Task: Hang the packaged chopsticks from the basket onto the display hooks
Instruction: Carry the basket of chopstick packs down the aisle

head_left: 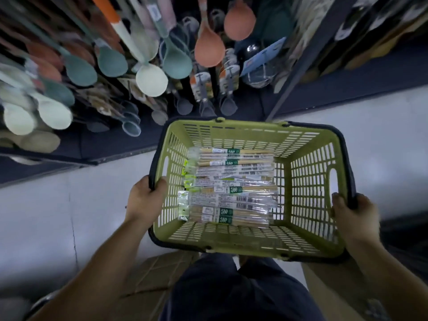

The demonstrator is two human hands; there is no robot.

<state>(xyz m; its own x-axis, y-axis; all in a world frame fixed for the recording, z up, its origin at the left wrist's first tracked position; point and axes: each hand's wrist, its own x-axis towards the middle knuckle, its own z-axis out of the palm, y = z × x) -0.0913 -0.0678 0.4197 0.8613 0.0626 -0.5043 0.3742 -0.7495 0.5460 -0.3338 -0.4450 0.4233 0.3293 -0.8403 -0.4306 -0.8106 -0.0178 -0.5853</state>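
I hold a green slatted basket [308,186] with a dark rim above the floor, in front of me. Several clear packages of wooden chopsticks [229,184] lie stacked flat on its bottom, hang tabs to the left. My left hand [146,198] grips the basket's left rim, thumb curled over the edge. On the opposite side, my right hand [354,216] grips the dark rim. The display rack [97,66] is ahead and to the left; its hooks are hidden behind hanging utensils.
Ladles and spoons in teal, cream and orange [209,48] hang blurred on the rack. A dark shelf base [69,147] runs along the pale floor [46,216]. A dark metal upright [301,59] stands at right. Cardboard boxes [152,274] lie by my legs.
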